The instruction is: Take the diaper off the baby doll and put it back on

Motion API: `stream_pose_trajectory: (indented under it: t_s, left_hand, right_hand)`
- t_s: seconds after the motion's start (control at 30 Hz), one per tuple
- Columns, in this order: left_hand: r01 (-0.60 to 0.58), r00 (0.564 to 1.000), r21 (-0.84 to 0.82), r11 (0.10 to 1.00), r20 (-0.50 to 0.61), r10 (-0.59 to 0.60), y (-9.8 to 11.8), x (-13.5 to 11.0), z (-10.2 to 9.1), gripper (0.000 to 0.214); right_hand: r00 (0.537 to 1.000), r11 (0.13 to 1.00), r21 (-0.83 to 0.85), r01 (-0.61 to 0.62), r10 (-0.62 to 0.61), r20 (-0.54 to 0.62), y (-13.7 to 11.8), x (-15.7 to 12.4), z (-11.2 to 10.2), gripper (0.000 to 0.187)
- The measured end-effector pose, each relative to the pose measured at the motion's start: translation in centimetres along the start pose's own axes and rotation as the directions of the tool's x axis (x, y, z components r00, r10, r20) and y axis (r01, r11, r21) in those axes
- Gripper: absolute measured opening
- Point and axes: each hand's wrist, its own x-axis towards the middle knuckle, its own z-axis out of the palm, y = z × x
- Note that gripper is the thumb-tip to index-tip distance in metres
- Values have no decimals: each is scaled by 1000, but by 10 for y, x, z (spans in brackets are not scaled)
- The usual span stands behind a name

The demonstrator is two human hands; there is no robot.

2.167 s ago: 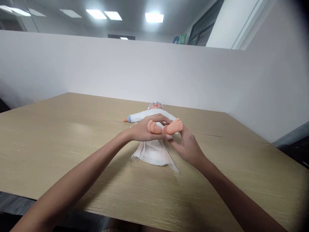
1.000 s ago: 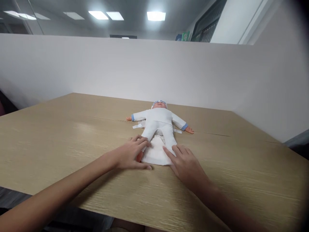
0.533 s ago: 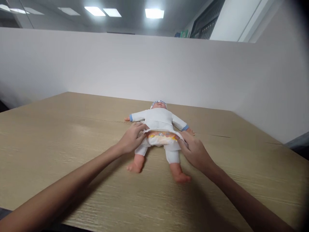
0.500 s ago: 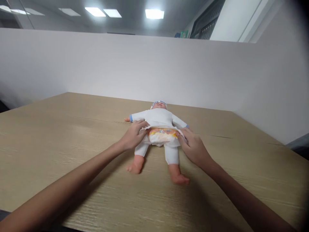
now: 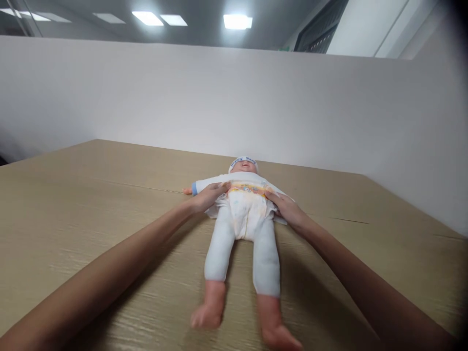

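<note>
A baby doll (image 5: 219, 256) in a white outfit lies on its back on the table, head away from me and bare feet towards me. Around its hips is a white diaper (image 5: 248, 214) with an orange-yellow printed waistband. My left hand (image 5: 212, 196) is closed at the waistband's left side, thumb on the front. On the opposite side my right hand (image 5: 287, 207) grips the diaper's edge, fingers partly hidden under loose white material. A headband (image 5: 243, 160) with blue lettering circles the doll's head. Its right-hand-side arm is mostly hidden behind my right hand.
The wooden table (image 5: 109, 219) extends to both sides, with thin seams across its top. Behind it rises a plain white partition (image 5: 164, 97), which continues along the right side. Ceiling lights (image 5: 237, 22) show above.
The doll's legs now reach much nearer to me and look longer. More of the diaper's front shows. Both hands remain at its sides, slightly higher on the waist in view.
</note>
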Motion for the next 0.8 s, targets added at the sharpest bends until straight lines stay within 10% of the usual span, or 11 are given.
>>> stream_pose_trajectory:
  t_s: [0.27, 0.43, 0.6, 0.8]
  left_hand:
    - [97, 979, 129, 987, -192, -71, 24, -32, 16, 43]
    - [34, 915, 460, 887, -371, 157, 52, -37, 17, 24]
    - [-290, 902, 787, 544, 34, 431, 71, -46, 52, 27]
    - [-405, 891, 884, 233, 325, 316, 52, -26, 99, 35]
  right_hand:
    - [1000, 991, -133, -24, 25, 5, -10, -52, -19, 51]
    - [976, 949, -316, 22, -89, -201, 0, -82, -28, 38]
    - [975, 819, -573, 40, -158, -157, 25, -111, -34, 34]
    - [991, 848, -530, -7, -66, -119, 36, -109, -33, 35]
